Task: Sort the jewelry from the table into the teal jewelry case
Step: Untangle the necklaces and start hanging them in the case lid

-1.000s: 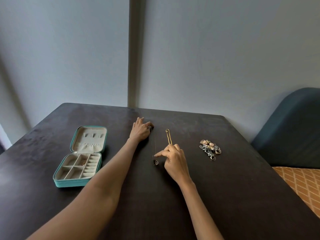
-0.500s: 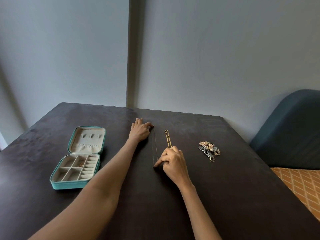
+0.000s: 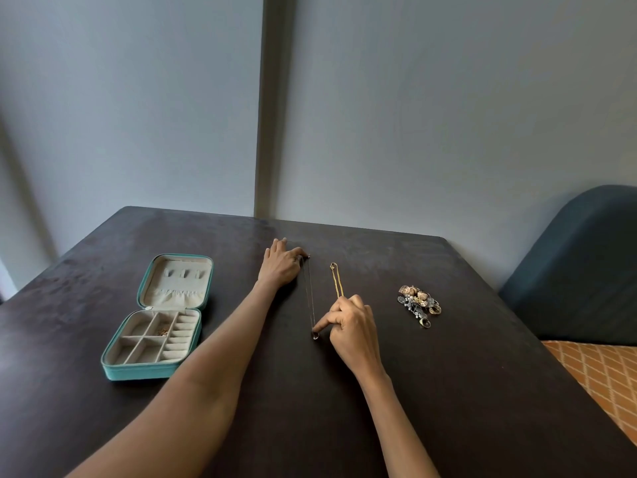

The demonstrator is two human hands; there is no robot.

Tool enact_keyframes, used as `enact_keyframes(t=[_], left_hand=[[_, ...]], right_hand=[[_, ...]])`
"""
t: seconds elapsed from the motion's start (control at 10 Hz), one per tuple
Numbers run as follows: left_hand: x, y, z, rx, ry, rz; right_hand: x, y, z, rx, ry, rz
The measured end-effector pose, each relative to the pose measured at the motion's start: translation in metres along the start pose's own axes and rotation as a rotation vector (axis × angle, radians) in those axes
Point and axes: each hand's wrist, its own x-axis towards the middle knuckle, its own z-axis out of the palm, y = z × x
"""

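Note:
The teal jewelry case [image 3: 113, 369] lies open on the left of the dark table [image 3: 448, 391], with one small gold piece in a beige compartment. A thin dark necklace [image 3: 309, 294] is stretched straight on the table. My left hand [image 3: 281, 265] pins its far end with the thumb and fingers. My right hand [image 3: 351, 326] is curled, its index fingertip pressing the near end by the pendant [image 3: 315, 336]. A gold chain [image 3: 336, 281] lies just right of it, running under my right hand. A heap of mixed jewelry [image 3: 418, 303] sits further right.
A grey wall stands behind the table's far edge. A dark blue chair back [image 3: 579, 270] and an orange patterned cushion [image 3: 599, 377] are off the table's right edge.
The view has shifted slightly. My right index finger slid toward me along the necklace and now rests just above the pendant; my left hand stays on the far end.

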Motion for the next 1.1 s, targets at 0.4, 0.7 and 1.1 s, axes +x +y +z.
enact_keyframes(t=[0.4, 0.7, 1.1], left_hand=[[0.001, 0.0, 0.0, -0.01, 0.001, 0.0], [-0.015, 0.007, -0.024, -0.336, 0.019, -0.066], [-0.108, -0.042, -0.113, -0.149, 0.145, 0.101]], right_hand=[[-0.001, 0.001, 0.002, -0.012, 0.041, -0.029], [0.002, -0.002, -0.005, 0.076, 0.055, 0.086], [0.044, -0.106, 0.005, 0.193, -0.146, 0.081]])
